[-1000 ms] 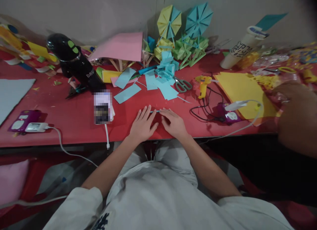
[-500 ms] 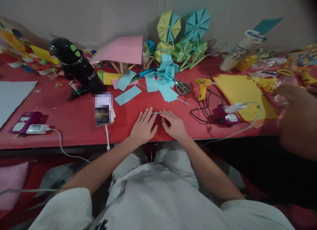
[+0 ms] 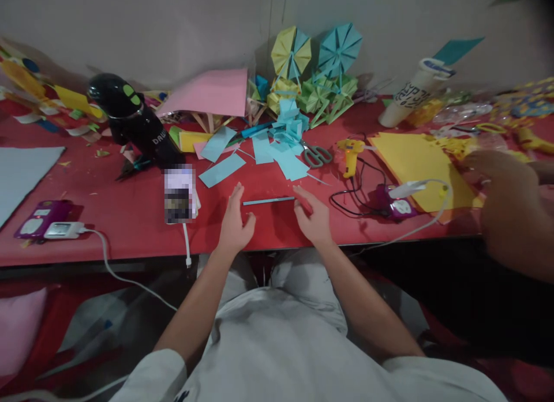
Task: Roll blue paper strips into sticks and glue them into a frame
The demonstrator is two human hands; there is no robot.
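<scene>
A thin light-blue paper strip or roll (image 3: 268, 201) lies crosswise on the red table (image 3: 216, 235) near its front edge. My left hand (image 3: 236, 226) is beside its left end, fingers apart and holding nothing. At the right end is my right hand (image 3: 314, 217), its fingers apart over the table and near or touching the tip. Light-blue paper pieces (image 3: 223, 169) lie loosely behind the strip, with grey-handled scissors (image 3: 317, 156) at their right.
A yellow glue gun (image 3: 350, 155) with a black cord, yellow sheets (image 3: 422, 171) and a purple socket block (image 3: 396, 203) stand right. A phone (image 3: 179, 194) and a black bottle (image 3: 138, 122) are left. Another person's hand (image 3: 504, 183) reaches in at far right.
My hands have moved apart, uncovering the light-blue strip that lay beneath my fingers. The other person's hand has shifted slightly left.
</scene>
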